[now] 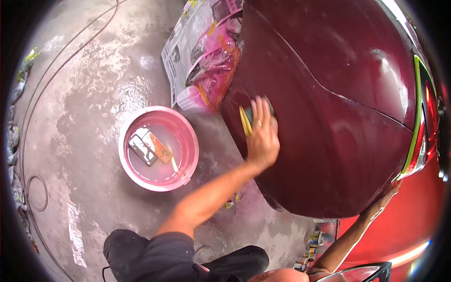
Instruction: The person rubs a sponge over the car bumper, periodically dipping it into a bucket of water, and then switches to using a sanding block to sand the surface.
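Note:
My left hand (263, 136) presses a yellow and dark green sanding pad (245, 120) flat against the maroon car body panel (329, 94), near the panel's left edge. Its fingers are spread over the pad and hide most of it. My right hand (383, 199) rests open against the lower edge of the same panel at the lower right, holding nothing. The panel's surface looks dull and wet.
A pink bucket (188, 141) of water stands on the wet concrete floor (84, 94) left of the panel, with a sanding block (142, 149) and a scraper in it. Paint-stained newspaper (197, 47) covers the area above. Green tape (416, 117) edges the tail light. My dark-trousered knees (150, 256) are at the bottom.

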`<state>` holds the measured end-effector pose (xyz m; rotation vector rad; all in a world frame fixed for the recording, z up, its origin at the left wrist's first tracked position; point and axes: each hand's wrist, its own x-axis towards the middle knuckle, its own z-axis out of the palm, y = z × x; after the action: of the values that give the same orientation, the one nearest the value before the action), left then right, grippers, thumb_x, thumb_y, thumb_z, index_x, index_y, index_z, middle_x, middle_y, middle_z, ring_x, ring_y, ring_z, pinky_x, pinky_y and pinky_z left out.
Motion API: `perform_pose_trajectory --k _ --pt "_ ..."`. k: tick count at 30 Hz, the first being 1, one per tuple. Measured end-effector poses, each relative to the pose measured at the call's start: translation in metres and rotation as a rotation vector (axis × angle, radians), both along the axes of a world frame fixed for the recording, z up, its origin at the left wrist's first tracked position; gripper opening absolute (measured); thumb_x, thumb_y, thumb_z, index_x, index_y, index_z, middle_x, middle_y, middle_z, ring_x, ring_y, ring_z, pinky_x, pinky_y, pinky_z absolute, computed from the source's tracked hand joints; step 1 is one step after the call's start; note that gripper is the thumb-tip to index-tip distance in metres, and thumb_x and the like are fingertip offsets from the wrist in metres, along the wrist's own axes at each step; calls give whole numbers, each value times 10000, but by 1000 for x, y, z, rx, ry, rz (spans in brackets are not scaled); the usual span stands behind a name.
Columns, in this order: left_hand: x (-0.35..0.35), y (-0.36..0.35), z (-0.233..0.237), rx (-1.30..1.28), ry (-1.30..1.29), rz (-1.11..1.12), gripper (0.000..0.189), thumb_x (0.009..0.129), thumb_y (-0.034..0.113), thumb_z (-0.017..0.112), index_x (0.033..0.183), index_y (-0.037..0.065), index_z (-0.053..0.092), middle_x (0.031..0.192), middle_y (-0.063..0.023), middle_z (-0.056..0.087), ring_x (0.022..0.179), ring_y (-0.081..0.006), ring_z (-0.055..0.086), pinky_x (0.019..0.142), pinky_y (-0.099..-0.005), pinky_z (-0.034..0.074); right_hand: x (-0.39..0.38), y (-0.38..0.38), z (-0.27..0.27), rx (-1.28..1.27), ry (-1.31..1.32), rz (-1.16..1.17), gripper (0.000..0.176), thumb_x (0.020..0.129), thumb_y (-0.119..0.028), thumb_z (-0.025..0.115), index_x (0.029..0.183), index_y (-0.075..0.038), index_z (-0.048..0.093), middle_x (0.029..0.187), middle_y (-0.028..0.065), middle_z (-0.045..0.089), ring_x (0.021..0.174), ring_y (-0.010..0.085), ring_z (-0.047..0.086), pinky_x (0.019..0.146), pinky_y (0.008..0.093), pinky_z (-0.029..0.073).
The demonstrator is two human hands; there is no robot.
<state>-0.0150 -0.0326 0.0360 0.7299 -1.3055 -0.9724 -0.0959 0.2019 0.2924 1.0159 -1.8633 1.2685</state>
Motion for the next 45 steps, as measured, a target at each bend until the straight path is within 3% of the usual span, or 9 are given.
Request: perform_pose_trajectory --k 5,9,14,20,24,26,29,42,45 --pt "1 -89 21 257 165 103 561 1061 241 317 1473 -139 302 1562 -319 266 1477 -442 218 1226 -461 176 2 4 2 78 54 -91 842 997 -693 257 1596 -107 175 1643 181 158 1514 299 190 1221 475 208" --pt "21 26 -12 60 -8 -22 529 1044 184 375 1507 -65 319 1557 -296 305 1491 -411 219 1224 -491 159 -1 2 -1 18 55 -45 799 1020 -643 270 1581 -77 209 1630 162 207 1490 299 254 1209 454 259" --pt "-31 133 -68 134 355 -66 598 987 47 475 1531 -67 255 1594 -277 245 1509 -409 163 1211 -559 138 -53 45 17 199 196 -11 786 1029 -625 258 1583 -72 186 1630 150 209 1483 306 266 1204 462 283" --pt "-15 -59 -73 540 302 178 452 1013 78 471 1424 -107 433 1512 -296 386 1443 -385 347 1217 -431 209 -34 34 17 200 137 -37 819 1021 -644 243 1586 -61 139 1633 153 191 1486 312 256 1213 480 272" --pt "-14 5 -99 213 155 174 422 1007 67 486 1390 -109 475 1456 -302 453 1367 -403 449 1148 -450 348 12 -5 -12 43 -11 130 841 1015 -656 241 1587 -54 114 1638 155 168 1491 317 244 1215 496 269" --pt "-18 37 -103 205 251 75 425 1012 80 473 1393 -107 471 1454 -299 456 1372 -418 432 1147 -435 349 -75 48 33 158 119 65 844 1013 -660 241 1587 -54 117 1637 154 174 1491 317 245 1217 494 264" --pt "-6 -38 -88 290 205 132 437 1019 108 460 1399 -107 460 1454 -308 448 1376 -433 416 1145 -432 351 -76 55 30 139 113 94 846 1011 -664 237 1585 -52 133 1630 157 195 1488 314 251 1219 487 264" --pt "-3 -19 -77 385 254 -53 560 1065 216 337 1516 -104 244 1587 -302 227 1498 -399 195 1228 -443 156 55 -37 -36 19 33 36 858 1004 -681 233 1587 -56 151 1619 156 231 1479 305 271 1206 478 278" --pt "-18 44 -95 368 132 -84 576 1070 240 341 1522 -99 227 1604 -286 193 1500 -394 193 1223 -468 158 -19 15 5 142 107 81 877 994 -696 246 1586 -56 152 1623 156 222 1485 307 258 1208 481 268"
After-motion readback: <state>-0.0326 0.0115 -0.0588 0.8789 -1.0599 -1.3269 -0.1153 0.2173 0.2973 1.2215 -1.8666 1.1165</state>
